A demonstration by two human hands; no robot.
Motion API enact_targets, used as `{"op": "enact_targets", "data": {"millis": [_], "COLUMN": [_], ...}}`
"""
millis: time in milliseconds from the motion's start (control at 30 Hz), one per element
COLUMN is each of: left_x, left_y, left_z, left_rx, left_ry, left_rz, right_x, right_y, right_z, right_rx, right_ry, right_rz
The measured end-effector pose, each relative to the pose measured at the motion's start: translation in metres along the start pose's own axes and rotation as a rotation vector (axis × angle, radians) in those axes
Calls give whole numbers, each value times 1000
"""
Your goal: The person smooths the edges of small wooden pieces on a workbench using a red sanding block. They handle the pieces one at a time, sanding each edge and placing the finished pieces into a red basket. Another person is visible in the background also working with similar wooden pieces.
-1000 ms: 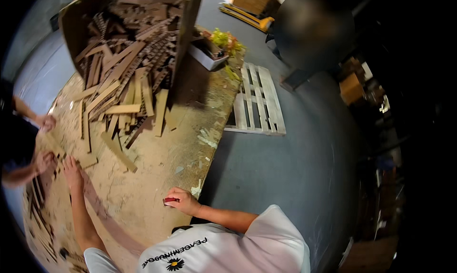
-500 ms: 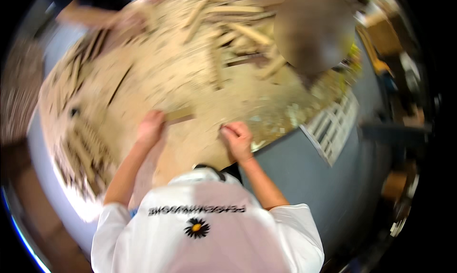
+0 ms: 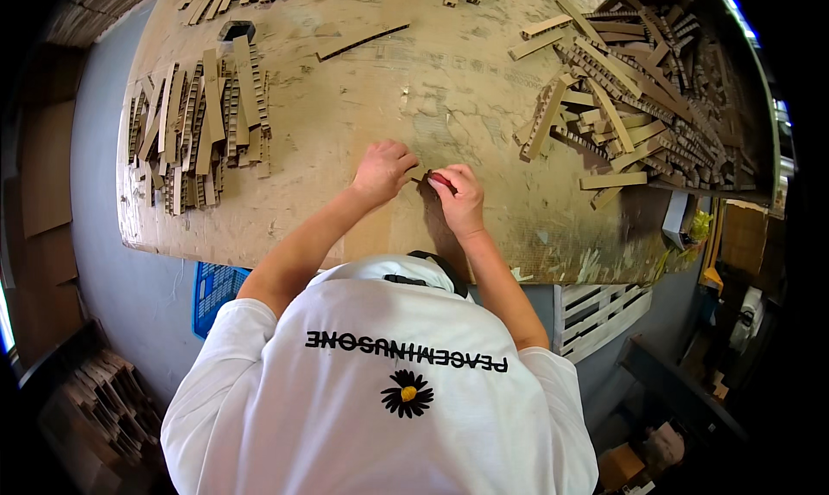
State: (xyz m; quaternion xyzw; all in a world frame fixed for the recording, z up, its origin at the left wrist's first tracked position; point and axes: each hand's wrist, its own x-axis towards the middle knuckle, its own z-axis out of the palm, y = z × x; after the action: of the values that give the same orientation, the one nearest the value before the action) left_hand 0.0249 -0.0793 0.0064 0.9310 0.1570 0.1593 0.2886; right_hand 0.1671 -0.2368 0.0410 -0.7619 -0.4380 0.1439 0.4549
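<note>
Red item: our right hand (image 3: 460, 199) and left hand (image 3: 382, 171) pinch small red object (image 3: 442, 181), fingers closed.
Table: brown cardboard-covered table (image 3: 345, 106); cardboard strip pile (image 3: 203, 119) lies left.

A worker in a white short-sleeved T-shirt (image 3: 389, 391), black lettering across its chest above a small daisy print (image 3: 408, 393) with a yellow centre. Both forearms are bare. A dark strap (image 3: 429, 262) sits at the collar.

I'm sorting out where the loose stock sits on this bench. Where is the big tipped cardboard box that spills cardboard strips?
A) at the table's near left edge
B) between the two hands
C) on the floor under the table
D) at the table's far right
D: the tipped box lies at the far right of the table, its cardboard strips spilling leftward onto the top.
</note>
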Motion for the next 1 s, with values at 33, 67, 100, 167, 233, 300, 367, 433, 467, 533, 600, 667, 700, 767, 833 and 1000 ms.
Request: {"op": "enact_targets", "data": {"millis": [33, 67, 100, 167, 233, 300, 367, 433, 467, 533, 600, 667, 700, 767, 833, 1000], "left_x": [0, 1, 1, 1, 2, 1, 0, 0, -2, -4, -2, -3, -2, -2, -4, -2], "left_y": [-1, -1, 0, -1, -3, -5, -6, -12, -15, -14, -12, -12, -11, -10, -10, -10], "left_z": [-1, -2, -3, -4, -4, -3, 1, 7, 11, 16, 12, 9, 9, 7, 4, 9], "left_rx": [7, 7, 7, 2, -6, -44, -66, -47, -7, 30, 17, 29, 27, 27, 26, -33], "left_ry": [-4, -13, -23, -24, -6, 8, 16, 22, 33, 30, 4, -13, -14, -24, -38, 23], "left_rz": [6, 6, 6, 13, 25, 30, 30, 20, 31, 29, 26, 20, 23, 21, 13, 23], "right_x": [1, 0, -1, -2, 0, -1, -3, -2, -2, -6, -5, -2, -2, 0, 0, 1], "right_y": [-1, 1, 2, 3, 2, 1, 1, 2, 2, 3, 4, 2, 2, -2, 1, 1], "right_z": [3, 4, 5, 7, 8, 10, 12, 14, 16, 18, 16, 16, 14, 13, 15, 13], "right_rx": [-14, -31, -49, -79, -104, -138, -183, -219, -222, -204, -194, -211, -222, -223, -222, -227], "right_ry": [3, -3, -9, -15, -16, -11, -2, 13, 25, 32, 16, -9, -19, -38, -47, -52], "right_rz": [-8, -9, -8, -8, -8, 0, -2, -27, -20, -9, -18, -29, -27, -6, -8, -36]}}
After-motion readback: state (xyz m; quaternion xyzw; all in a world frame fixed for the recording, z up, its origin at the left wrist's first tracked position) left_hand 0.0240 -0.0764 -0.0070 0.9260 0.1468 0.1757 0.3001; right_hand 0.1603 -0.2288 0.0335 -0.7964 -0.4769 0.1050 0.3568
